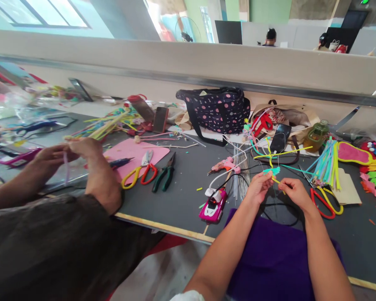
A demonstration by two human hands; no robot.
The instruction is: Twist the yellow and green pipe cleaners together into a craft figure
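Pinching a yellow pipe cleaner (277,180) between both hands.
Left hand (259,187) and right hand (296,192) each grasp it; red-and-yellow scissors (327,203) lie just right.

Table (188,184): matt dark top, pale wood edge. Pipe cleaners (271,161): fuzzy. Pink toy car (213,205): glossy plastic. Spotted bag (217,109): cloth. Scissors (146,167): metal blades, plastic handles.

A polka-dot bag (217,109) stands at the back of the grey table (188,175). In front of the bag lie green pliers (165,174), and left of those 2 scissors (141,171) by a pink sheet (130,150). A pink toy car (213,205) sits nearer the table edge, below the bag.
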